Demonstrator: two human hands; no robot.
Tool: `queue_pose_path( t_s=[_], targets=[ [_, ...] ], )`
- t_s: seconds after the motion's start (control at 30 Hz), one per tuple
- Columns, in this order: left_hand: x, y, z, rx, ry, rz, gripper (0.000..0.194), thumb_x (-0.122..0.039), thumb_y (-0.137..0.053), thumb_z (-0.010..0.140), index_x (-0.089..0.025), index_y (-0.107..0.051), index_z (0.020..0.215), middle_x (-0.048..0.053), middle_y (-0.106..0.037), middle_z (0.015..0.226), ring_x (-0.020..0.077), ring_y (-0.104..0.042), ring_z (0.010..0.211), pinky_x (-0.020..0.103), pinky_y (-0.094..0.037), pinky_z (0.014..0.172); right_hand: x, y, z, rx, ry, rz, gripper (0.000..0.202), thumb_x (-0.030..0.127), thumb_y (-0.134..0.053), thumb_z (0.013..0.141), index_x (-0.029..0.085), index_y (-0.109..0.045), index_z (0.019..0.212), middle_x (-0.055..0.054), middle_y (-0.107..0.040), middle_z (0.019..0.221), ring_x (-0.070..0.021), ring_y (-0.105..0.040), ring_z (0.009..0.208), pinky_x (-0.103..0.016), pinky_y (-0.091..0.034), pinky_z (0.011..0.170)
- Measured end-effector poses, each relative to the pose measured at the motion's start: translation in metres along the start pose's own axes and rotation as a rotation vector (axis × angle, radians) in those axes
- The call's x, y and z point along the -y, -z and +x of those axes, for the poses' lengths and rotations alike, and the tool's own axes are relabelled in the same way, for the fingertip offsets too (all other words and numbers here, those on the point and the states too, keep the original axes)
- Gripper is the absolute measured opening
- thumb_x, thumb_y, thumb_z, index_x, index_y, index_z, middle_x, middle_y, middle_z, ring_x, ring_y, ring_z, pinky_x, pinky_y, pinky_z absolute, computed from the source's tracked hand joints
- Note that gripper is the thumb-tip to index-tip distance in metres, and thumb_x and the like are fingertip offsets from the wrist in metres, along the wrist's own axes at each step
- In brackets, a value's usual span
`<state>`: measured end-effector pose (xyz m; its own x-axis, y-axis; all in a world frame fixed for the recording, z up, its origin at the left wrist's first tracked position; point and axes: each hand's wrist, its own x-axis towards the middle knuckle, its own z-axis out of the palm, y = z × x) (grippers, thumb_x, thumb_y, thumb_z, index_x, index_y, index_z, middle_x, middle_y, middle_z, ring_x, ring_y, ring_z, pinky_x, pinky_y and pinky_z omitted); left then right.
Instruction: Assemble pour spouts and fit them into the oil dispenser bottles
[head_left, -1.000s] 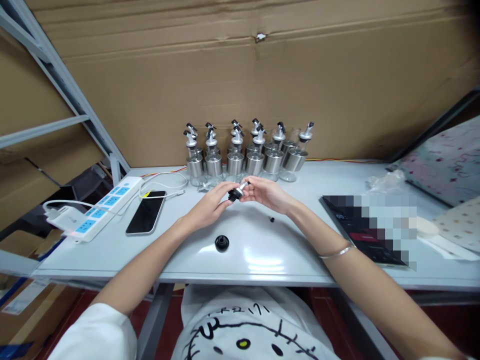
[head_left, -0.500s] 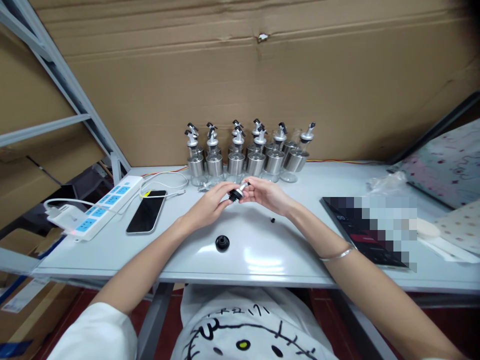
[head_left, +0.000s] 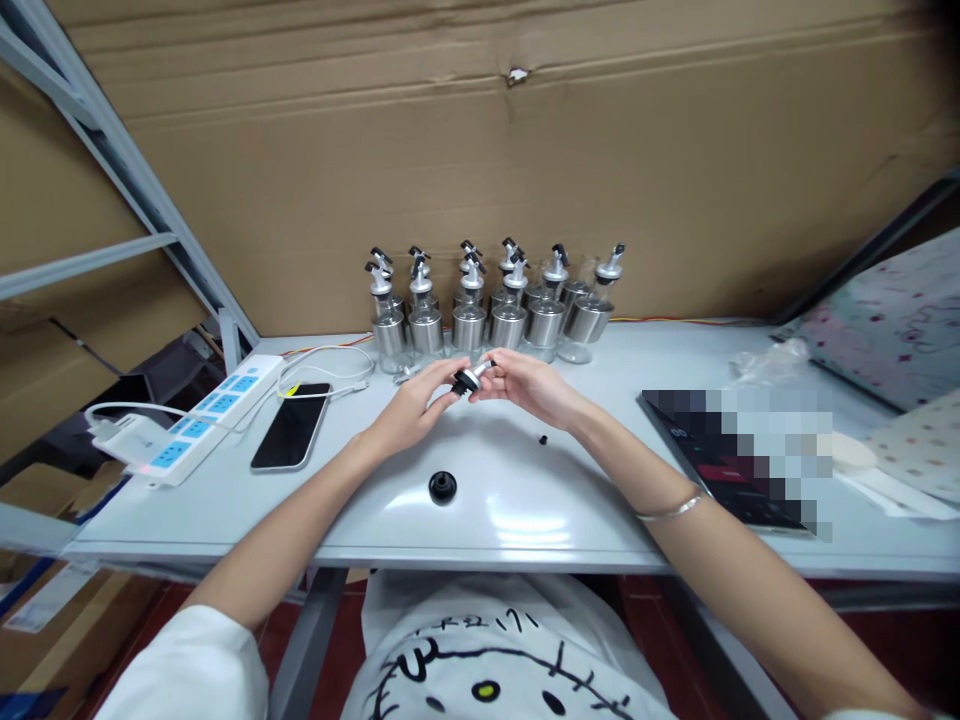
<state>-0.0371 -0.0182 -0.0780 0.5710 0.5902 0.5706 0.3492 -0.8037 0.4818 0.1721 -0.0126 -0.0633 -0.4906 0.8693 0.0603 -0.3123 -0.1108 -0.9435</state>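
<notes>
Above the middle of the table, my left hand (head_left: 414, 408) pinches a pour spout (head_left: 469, 380) by its black ribbed stopper. The spout is tilted, its silver collar and nozzle pointing up and right. My right hand (head_left: 534, 388) has its fingers curled at the nozzle's end, where the small black flap sits; part of that tip is hidden by them. A round black plastic part (head_left: 442, 487) lies on the table nearer to me. To the right of it is a tiny black piece (head_left: 543, 440).
Several glass-and-steel bottles (head_left: 469, 328) with pour spouts stand in rows behind my hands, before a cardboard wall (head_left: 337, 180). On the left are a phone (head_left: 291, 428), a power strip (head_left: 214, 410) and a white cable. A dark, partly blurred tablet-like device (head_left: 705, 455) and a plastic bag (head_left: 772, 360) lie right.
The pour spout has shifted slightly left and turned a little, showing more of its silver nozzle. My right fingers have loosened slightly around the tip. The loose black parts stay put.
</notes>
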Motion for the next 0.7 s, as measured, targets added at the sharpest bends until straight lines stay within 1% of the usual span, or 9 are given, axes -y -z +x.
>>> queue_pose_path(
  t_s=[0.1, 0.17, 0.27, 0.3, 0.37, 0.43, 0.53, 0.63, 0.7],
  targets=[
    [-0.001, -0.001, 0.001, -0.010, 0.050, -0.065, 0.040, -0.024, -0.048, 0.091, -0.021, -0.046, 0.131, 0.011, -0.057, 0.124, 0.0189, -0.059, 0.105, 0.037, -0.047, 0.095, -0.001, 0.001, 0.002, 0.002, 0.004, -0.055, 0.024, 0.042, -0.062, 0.078, 0.019, -0.056, 0.081, 0.000, -0.062, 0.068, -0.0182, -0.065, 0.070, -0.040, -0.047, 0.082],
    [-0.004, 0.000, 0.002, -0.017, 0.056, -0.078, 0.039, -0.024, -0.048, 0.090, -0.021, -0.048, 0.130, 0.010, -0.057, 0.121, 0.0195, -0.058, 0.107, 0.036, -0.049, 0.092, -0.002, 0.002, 0.003, -0.064, 0.028, -0.163, 0.023, 0.041, -0.060, 0.079, 0.020, -0.056, 0.084, -0.001, -0.062, 0.073, -0.0175, -0.063, 0.072, -0.037, -0.048, 0.076],
    [-0.008, 0.002, 0.003, -0.028, 0.054, -0.047, 0.039, -0.026, -0.046, 0.091, -0.023, -0.049, 0.130, 0.009, -0.055, 0.118, 0.0195, -0.053, 0.110, 0.035, -0.047, 0.093, -0.004, 0.002, 0.003, -0.277, 0.249, -0.456, 0.016, 0.034, -0.062, 0.077, 0.021, -0.056, 0.085, 0.000, -0.057, 0.079, -0.0149, -0.055, 0.073, -0.030, -0.044, 0.068],
    [-0.009, 0.002, 0.003, -0.028, 0.058, -0.028, 0.039, -0.026, -0.046, 0.091, -0.023, -0.049, 0.130, 0.009, -0.054, 0.116, 0.0193, -0.053, 0.110, 0.036, -0.046, 0.094, -0.004, 0.000, 0.002, -0.313, 0.320, -0.542, 0.015, 0.032, -0.062, 0.077, 0.022, -0.055, 0.085, 0.000, -0.055, 0.079, -0.0145, -0.052, 0.072, -0.029, -0.043, 0.066],
    [-0.008, 0.003, 0.003, -0.023, 0.067, 0.007, 0.040, -0.028, -0.046, 0.092, -0.023, -0.048, 0.131, 0.008, -0.053, 0.115, 0.0191, -0.052, 0.109, 0.036, -0.044, 0.096, -0.003, -0.003, -0.001, -0.285, 0.378, -0.644, 0.016, 0.031, -0.062, 0.077, 0.022, -0.055, 0.088, 0.000, -0.054, 0.078, -0.0148, -0.052, 0.073, -0.029, -0.042, 0.065],
    [-0.006, 0.002, 0.002, -0.011, 0.074, 0.028, 0.041, -0.030, -0.048, 0.092, -0.022, -0.046, 0.132, 0.008, -0.053, 0.115, 0.0191, -0.053, 0.107, 0.036, -0.043, 0.096, -0.003, -0.007, -0.003, -0.199, 0.367, -0.681, 0.022, 0.031, -0.063, 0.076, 0.022, -0.055, 0.093, -0.001, -0.057, 0.081, -0.0158, -0.055, 0.076, -0.030, -0.044, 0.067],
    [-0.004, 0.000, 0.002, -0.002, 0.066, 0.049, 0.043, -0.032, -0.051, 0.091, -0.022, -0.043, 0.132, 0.008, -0.056, 0.112, 0.0194, -0.054, 0.104, 0.037, -0.043, 0.095, -0.003, -0.012, -0.005, -0.129, 0.367, -0.752, 0.026, 0.027, -0.066, 0.072, 0.021, -0.057, 0.095, -0.004, -0.062, 0.092, -0.0166, -0.058, 0.080, -0.032, -0.047, 0.071],
    [-0.005, -0.001, 0.002, -0.033, 0.087, 0.081, 0.044, -0.033, -0.053, 0.090, -0.021, -0.042, 0.130, 0.008, -0.057, 0.110, 0.0201, -0.055, 0.104, 0.037, -0.043, 0.095, -0.006, -0.012, -0.005, -0.118, 0.400, -0.807, 0.023, 0.023, -0.065, 0.069, 0.019, -0.059, 0.092, -0.005, -0.063, 0.093, -0.0164, -0.059, 0.080, -0.034, -0.051, 0.074],
    [-0.007, -0.001, 0.002, -0.044, 0.135, 0.114, 0.039, -0.035, -0.054, 0.089, -0.019, -0.047, 0.123, 0.008, -0.057, 0.110, 0.0210, -0.055, 0.104, 0.037, -0.043, 0.093, -0.008, -0.010, -0.004, -0.123, 0.437, -0.829, 0.024, 0.023, -0.065, 0.069, 0.018, -0.060, 0.092, -0.005, -0.062, 0.092, -0.0165, -0.060, 0.081, -0.035, -0.053, 0.077]
  ],
)
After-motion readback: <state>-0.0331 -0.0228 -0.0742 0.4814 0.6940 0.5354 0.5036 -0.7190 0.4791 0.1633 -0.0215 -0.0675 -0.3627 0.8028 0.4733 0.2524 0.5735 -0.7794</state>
